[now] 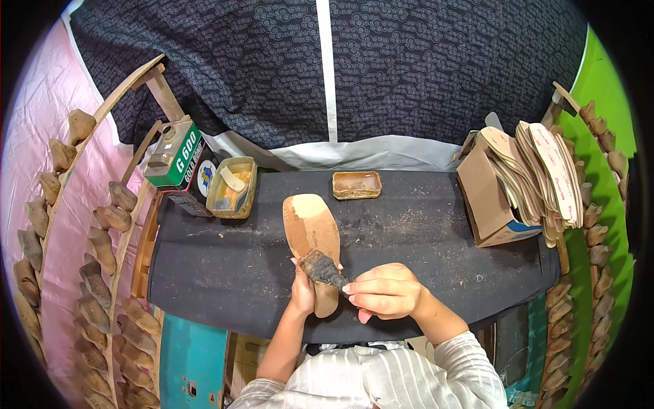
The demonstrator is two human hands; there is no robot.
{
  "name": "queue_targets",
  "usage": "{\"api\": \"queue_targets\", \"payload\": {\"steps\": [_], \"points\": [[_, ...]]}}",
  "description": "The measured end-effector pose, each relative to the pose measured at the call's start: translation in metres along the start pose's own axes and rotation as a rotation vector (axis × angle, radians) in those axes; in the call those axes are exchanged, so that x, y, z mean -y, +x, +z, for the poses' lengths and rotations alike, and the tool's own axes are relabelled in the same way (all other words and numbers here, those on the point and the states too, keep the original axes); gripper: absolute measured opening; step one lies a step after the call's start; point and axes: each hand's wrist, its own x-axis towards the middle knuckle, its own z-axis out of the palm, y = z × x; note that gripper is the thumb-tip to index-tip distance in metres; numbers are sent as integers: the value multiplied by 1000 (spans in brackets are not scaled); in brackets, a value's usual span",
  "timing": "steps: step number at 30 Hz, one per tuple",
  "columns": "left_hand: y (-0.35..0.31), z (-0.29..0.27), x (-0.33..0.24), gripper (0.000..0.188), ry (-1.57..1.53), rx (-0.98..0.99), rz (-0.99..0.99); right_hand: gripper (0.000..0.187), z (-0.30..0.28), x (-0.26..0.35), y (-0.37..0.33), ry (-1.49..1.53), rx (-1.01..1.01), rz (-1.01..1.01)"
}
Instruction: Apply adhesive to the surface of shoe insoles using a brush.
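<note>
My left hand [302,290] grips a brown insole [315,232] by its narrower middle and holds it up over the table. Pale at its top end, the insole is darker brown lower down. Between the fingertips of my right hand [387,292] is the thin end of a dark, crusted brush [324,268]. Its broad end lies against the insole's face, or just over it; I cannot tell which. The brush hides part of the insole's middle, and the insole covers some left-hand fingers.
A black cloth covers the table [415,252]. A green and black can [180,167] and a plastic tub [246,201] with scrapers stand left. A small tray [357,185] sits at the back. Right is a cardboard box [482,198] of insoles [545,170]. Racks of shoe lasts [102,249] flank both sides.
</note>
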Motion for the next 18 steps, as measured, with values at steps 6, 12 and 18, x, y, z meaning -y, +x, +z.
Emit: {"api": "queue_targets", "payload": {"steps": [6, 12, 18], "points": [[4, 29, -4, 73, -36, -279, 49, 22, 4, -5, 4, -88, -87, -20], [6, 3, 6, 70, -68, 73, 43, 21, -11, 2, -1, -24, -6, -38], [7, 31, 12, 74, -51, -92, 40, 21, -20, -1, -4, -40, -36, -64]]}}
